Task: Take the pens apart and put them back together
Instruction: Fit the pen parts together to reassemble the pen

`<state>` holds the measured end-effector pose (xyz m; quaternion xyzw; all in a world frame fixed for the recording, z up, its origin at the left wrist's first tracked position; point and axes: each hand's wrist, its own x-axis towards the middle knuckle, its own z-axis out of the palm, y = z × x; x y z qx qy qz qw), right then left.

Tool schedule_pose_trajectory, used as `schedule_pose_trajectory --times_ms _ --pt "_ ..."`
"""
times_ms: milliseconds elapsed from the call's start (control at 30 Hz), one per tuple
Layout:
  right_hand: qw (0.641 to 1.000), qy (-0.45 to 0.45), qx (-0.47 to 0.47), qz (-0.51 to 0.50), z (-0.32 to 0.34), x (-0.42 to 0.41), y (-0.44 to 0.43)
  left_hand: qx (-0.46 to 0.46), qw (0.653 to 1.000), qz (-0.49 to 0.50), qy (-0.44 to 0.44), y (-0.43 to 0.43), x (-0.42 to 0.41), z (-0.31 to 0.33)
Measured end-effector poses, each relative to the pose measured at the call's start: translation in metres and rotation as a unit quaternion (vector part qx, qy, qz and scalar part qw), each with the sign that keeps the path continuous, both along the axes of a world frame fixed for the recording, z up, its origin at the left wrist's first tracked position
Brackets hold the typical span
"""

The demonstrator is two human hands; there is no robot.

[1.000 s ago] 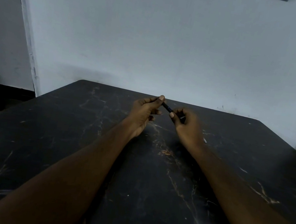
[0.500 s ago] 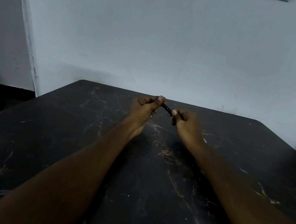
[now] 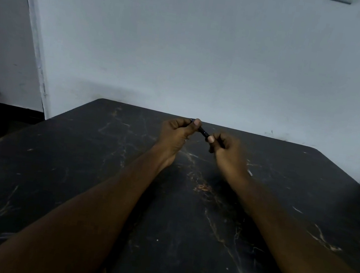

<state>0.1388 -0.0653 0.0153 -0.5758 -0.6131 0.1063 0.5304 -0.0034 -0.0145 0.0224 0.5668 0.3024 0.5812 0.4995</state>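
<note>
Left hand (image 3: 176,131) and right hand (image 3: 226,148) each pinch one end of the black pen (image 3: 203,131), above the worktop (image 3: 74,179) towards 12 o'clock. I'd counter-twist the ends, then pull straight along the axis without bending.

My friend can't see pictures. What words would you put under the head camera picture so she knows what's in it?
Two bare hands hold one short dark pen between them above a scratched black table, the left hand pinching one end and the right hand gripping the other. Both forearms reach in from the bottom of the picture, and a plain pale wall stands behind the table.
</note>
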Motion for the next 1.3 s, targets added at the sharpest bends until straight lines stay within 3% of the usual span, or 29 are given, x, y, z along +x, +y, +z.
schedule_pose_trajectory --times_ms 233,333,433,533,700,767,900,1000,1067,1167,1300 --pt "1.0 0.007 -0.008 -0.004 -0.002 -0.003 -0.001 0.043 0.997 0.025 0.055 -0.002 -0.01 0.008" --pt "1.0 0.018 -0.006 -0.013 -0.004 -0.002 -0.002 0.037 0.987 0.079 0.137 0.005 -0.02 0.011" --pt "0.999 0.049 -0.012 -0.018 -0.004 0.001 -0.002 0.082 0.946 0.176 0.26 0.014 -0.032 0.006" --pt "0.997 0.068 -0.012 -0.017 -0.005 0.001 -0.002 0.079 0.871 0.258 0.41 0.021 -0.043 -0.001" --pt "0.997 0.069 -0.006 -0.021 -0.007 0.003 -0.001 0.021 0.809 0.219 0.545 0.022 -0.047 -0.006" --pt "0.998 0.066 -0.004 -0.024 -0.007 0.004 -0.001 -0.001 0.812 0.188 0.552 0.022 -0.045 -0.007" --pt "0.998 0.065 -0.003 -0.026 -0.008 0.005 -0.001 0.009 0.838 0.163 0.521 0.023 -0.042 -0.007" --pt "0.998 0.062 -0.002 -0.03 -0.008 0.005 -0.002 0.019 0.878 0.147 0.455 0.024 -0.038 -0.008" --pt "0.998 0.061 0.002 -0.033 -0.008 0.005 -0.003 -0.012 0.926 0.133 0.354 0.023 -0.035 -0.006" --pt "0.998 0.052 0.006 -0.043 -0.008 0.006 -0.003 -0.095 0.985 0.064 0.127 0.02 -0.031 0.001" --pt "0.999 0.035 0.002 -0.039 -0.008 0.006 -0.002 -0.137 0.988 -0.019 -0.069 0.014 -0.027 0.008"
